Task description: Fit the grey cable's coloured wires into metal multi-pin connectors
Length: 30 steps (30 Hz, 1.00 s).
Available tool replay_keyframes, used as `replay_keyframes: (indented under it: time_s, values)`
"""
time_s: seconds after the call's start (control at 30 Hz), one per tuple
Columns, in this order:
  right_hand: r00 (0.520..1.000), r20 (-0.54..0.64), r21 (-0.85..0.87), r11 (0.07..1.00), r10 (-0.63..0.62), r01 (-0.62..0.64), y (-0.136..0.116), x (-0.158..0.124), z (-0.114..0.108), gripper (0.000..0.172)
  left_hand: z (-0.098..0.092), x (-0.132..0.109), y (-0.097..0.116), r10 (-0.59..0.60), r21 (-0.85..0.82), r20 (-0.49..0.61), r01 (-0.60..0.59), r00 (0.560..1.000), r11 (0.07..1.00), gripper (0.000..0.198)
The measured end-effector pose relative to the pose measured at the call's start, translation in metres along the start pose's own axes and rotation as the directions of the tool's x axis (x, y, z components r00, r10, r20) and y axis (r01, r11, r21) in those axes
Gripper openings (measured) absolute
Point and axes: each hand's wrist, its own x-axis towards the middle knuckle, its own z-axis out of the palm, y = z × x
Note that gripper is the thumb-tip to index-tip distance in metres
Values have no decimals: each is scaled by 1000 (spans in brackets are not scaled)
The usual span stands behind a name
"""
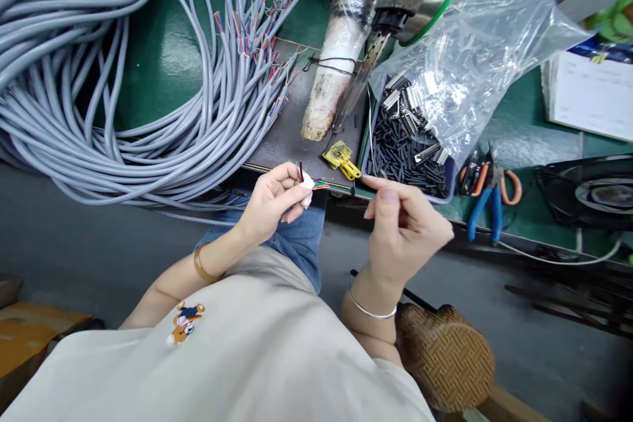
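Note:
My left hand [277, 196] pinches a bunch of thin coloured wires [321, 184] with a crumpled-looking white piece [307, 183] around them at the fingertips. Green and orange strands stick out to the right, and a short black end stands up above the fingers. To the right is my right hand [408, 216], its index finger reaching left and thumb pressed against it, the other fingers curled. Whether it holds anything small is hidden. Just left of that fingertip, yellow thread snips [349, 166] lie on the dark mat [279, 145], beside a yellow wrapper.
Many grey cables [198, 125] with stripped ends cover the left. A tray [449, 192] holds black sleeves and metal connectors under a clear bag [475, 59]. A wrapped white tube [330, 86] overhangs the mat. Blue-handled pliers [487, 211] and a black fan [588, 191] lie right.

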Motion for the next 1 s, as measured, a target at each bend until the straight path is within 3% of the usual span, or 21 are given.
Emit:
replay_keyframes:
  time_s: [0.13,0.27,0.83,1.0]
  values:
    - [978,202,77,994,61,-78,10,0,9,25,0,0,2,-12,-14,26,12,1000,1000,41]
    - [948,295,158,973,118,-170,12,-2,17,22,2,-2,2,7,-4,33,-7,999,1000,41]
    - [935,305,182,952,182,-245,8,-2,19,11,2,-5,-1,76,35,19,-76,997,996,36]
    - [927,335,214,944,170,-250,10,0,20,10,3,-7,-4,174,140,13,-175,985,975,30]
